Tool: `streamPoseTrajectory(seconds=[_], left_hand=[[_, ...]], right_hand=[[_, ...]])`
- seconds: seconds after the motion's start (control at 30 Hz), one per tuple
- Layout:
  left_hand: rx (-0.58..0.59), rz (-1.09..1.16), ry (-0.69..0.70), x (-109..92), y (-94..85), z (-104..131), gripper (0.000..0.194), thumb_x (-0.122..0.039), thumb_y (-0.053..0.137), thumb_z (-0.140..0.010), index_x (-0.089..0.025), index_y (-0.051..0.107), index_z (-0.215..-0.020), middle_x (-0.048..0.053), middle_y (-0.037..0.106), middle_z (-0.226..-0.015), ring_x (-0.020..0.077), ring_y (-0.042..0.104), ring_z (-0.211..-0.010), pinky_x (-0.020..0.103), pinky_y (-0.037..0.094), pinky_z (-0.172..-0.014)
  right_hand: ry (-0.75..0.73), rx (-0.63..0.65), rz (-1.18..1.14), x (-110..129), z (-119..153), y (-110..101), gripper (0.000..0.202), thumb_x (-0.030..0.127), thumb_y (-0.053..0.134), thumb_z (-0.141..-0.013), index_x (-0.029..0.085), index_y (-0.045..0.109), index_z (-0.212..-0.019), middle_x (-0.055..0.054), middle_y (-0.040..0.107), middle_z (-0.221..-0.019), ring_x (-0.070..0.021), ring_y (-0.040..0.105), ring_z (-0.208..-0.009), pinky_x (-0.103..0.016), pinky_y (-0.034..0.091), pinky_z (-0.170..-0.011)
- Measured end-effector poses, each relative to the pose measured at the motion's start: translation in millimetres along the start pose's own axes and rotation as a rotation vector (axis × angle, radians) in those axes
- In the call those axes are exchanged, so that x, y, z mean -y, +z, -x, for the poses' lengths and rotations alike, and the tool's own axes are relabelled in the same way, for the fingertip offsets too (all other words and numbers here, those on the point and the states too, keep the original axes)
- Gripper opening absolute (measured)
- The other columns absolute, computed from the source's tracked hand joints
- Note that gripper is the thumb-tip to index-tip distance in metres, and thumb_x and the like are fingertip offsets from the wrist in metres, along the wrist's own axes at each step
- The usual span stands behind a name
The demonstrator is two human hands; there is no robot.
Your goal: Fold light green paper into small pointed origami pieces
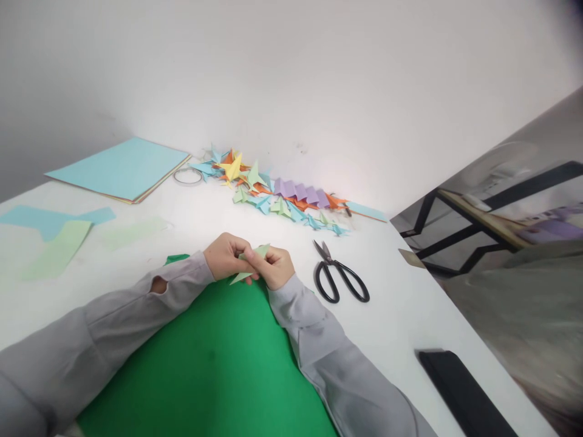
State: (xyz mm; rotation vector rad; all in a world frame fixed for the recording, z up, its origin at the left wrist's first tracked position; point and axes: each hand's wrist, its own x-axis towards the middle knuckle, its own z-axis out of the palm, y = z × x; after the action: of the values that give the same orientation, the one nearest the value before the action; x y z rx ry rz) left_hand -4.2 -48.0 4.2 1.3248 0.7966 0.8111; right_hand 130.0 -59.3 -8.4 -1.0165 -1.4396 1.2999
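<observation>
Between my two hands is a small folded piece of pale green paper [260, 250], with pointed ends sticking out at the upper right and lower left. My left hand [226, 256] pinches it from the left, fingers closed. From the right, my right hand [276, 266] grips it too, its thumb pressed on the paper close to the left fingertips. The fingers hide most of the folds. Both hands are just above the edge of a green cloth [218, 358]. To their right lie black-handled scissors [334, 267], blades slightly apart.
Folded paper cranes [234, 170] and other colourful folded pieces line the wall. A stack of blue sheets [122, 167] lies back left, near a wire ring [187, 176]. Green paper strips [59, 249] and a blue offcut [40, 220] are at left; a black case [460, 388] sits front right.
</observation>
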Motion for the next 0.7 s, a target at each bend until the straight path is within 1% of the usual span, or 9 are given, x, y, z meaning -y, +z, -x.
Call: streamPoseTrajectory(seconds=[0.1,0.17,0.27,0.33,0.4,0.5,0.57,0.63,0.7], left_hand=[[0.020,0.002,-0.003,0.2,-0.6,0.0,0.020,-0.021,0.076,-0.051,-0.009,0.062,-0.060,0.003,0.066,-0.054,0.0146,0.061,-0.048,0.024,0.050,-0.047],[0.034,0.018,-0.017,-1.6,-1.3,-0.2,0.023,-0.026,0.074,-0.055,-0.008,0.063,-0.065,0.005,0.066,-0.056,0.0150,0.062,-0.049,0.025,0.050,-0.048],[0.041,0.057,-0.053,-5.3,-2.0,-0.6,0.030,-0.036,0.070,-0.060,-0.008,0.063,-0.065,0.007,0.066,-0.057,0.0142,0.060,-0.046,0.024,0.048,-0.044],[0.035,0.075,-0.055,-6.5,-2.0,-1.2,0.033,-0.040,0.068,-0.061,-0.008,0.061,-0.062,0.006,0.065,-0.055,0.0133,0.058,-0.044,0.023,0.046,-0.042],[0.011,0.090,-0.052,-6.0,-1.8,-2.2,0.034,-0.042,0.068,-0.061,-0.008,0.060,-0.060,0.005,0.064,-0.053,0.0127,0.057,-0.042,0.022,0.045,-0.041],[-0.075,0.118,-0.060,-3.7,-1.5,-4.3,0.036,-0.044,0.069,-0.058,-0.010,0.057,-0.058,0.003,0.062,-0.049,0.0128,0.056,-0.039,0.023,0.044,-0.039],[-0.131,0.133,-0.068,-1.9,-1.5,-5.6,0.037,-0.047,0.066,-0.060,-0.011,0.056,-0.058,0.002,0.060,-0.045,0.0128,0.054,-0.036,0.023,0.044,-0.038],[-0.149,0.133,-0.061,-0.2,-1.7,-6.5,0.039,-0.049,0.062,-0.064,-0.011,0.056,-0.058,0.002,0.059,-0.044,0.0122,0.053,-0.036,0.023,0.043,-0.037],[-0.139,0.117,-0.033,1.5,-1.7,-6.5,0.040,-0.050,0.059,-0.067,-0.011,0.057,-0.059,0.002,0.060,-0.046,0.0115,0.053,-0.037,0.023,0.043,-0.039]], right_hand=[[0.006,0.032,-0.060,-0.9,-1.0,-0.2,0.044,0.051,0.061,-0.068,0.016,0.051,-0.043,0.003,0.048,-0.034,-0.0109,0.050,-0.033,-0.022,0.035,-0.034],[-0.003,0.032,-0.101,-1.9,-2.4,-0.4,0.047,0.055,0.059,-0.068,0.016,0.049,-0.041,0.003,0.046,-0.033,-0.0105,0.049,-0.033,-0.022,0.034,-0.035],[-0.005,-0.002,-0.109,-2.1,-4.3,-1.0,0.051,0.060,0.055,-0.068,0.016,0.048,-0.042,0.004,0.043,-0.033,-0.0078,0.042,-0.031,-0.022,0.028,-0.033],[0.013,-0.037,-0.098,-0.8,-4.3,-0.8,0.054,0.063,0.051,-0.069,0.017,0.044,-0.041,0.004,0.041,-0.033,-0.0058,0.036,-0.029,-0.021,0.023,-0.032],[0.015,-0.044,-0.097,0.9,-3.4,0.4,0.054,0.064,0.049,-0.069,0.018,0.042,-0.041,0.005,0.041,-0.033,-0.0050,0.032,-0.028,-0.022,0.022,-0.032],[-0.034,-0.005,-0.104,2.5,-1.3,3.6,0.048,0.059,0.054,-0.070,0.018,0.045,-0.045,0.004,0.045,-0.036,-0.0059,0.036,-0.031,-0.022,0.026,-0.034],[-0.060,0.008,-0.078,2.7,-0.2,4.8,0.045,0.055,0.057,-0.069,0.018,0.046,-0.046,0.004,0.048,-0.039,-0.0055,0.036,-0.031,-0.021,0.026,-0.034],[-0.044,0.010,-0.046,2.6,0.2,4.0,0.043,0.054,0.057,-0.070,0.018,0.048,-0.047,0.005,0.049,-0.038,-0.0047,0.033,-0.029,-0.021,0.023,-0.032],[-0.008,0.017,-0.052,2.2,-0.6,1.2,0.044,0.055,0.057,-0.069,0.018,0.049,-0.047,0.005,0.046,-0.035,-0.0051,0.031,-0.028,-0.021,0.021,-0.031]])
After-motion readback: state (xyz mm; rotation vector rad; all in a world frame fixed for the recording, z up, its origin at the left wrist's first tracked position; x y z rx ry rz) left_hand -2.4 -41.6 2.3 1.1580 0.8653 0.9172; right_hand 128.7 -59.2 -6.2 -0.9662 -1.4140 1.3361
